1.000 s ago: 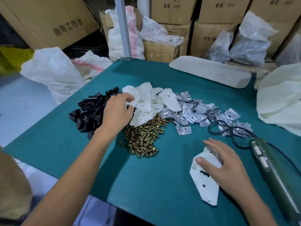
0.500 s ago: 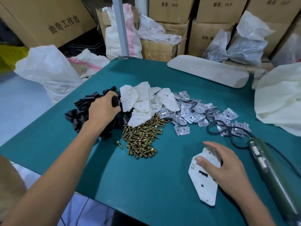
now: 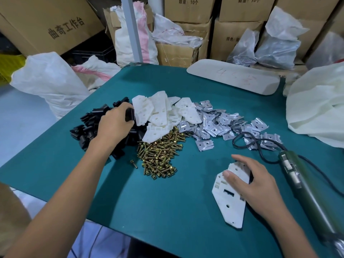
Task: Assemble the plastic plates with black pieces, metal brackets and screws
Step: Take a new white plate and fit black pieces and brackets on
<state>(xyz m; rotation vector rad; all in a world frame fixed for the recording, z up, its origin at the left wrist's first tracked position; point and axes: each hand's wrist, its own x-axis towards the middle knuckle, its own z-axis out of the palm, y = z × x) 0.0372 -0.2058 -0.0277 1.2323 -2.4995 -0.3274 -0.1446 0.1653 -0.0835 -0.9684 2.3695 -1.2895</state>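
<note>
- Plastic plate (image 3: 229,205) lies flat on the green table (image 3: 167,220), near you on the right side. Your right hand (image 3: 253,183) rests on it with fingers almost straight and only presses it down.
- Your left hand (image 3: 115,125) is at the heap of black pieces (image 3: 85,127), with its fingers curled around one black piece (image 3: 129,114).
- You seem to be at an early step: fetching the black piece.
- Next, carry it to the plate and line it up with the rectangular slot (image 3: 228,192), keeping the plate steady.
</note>
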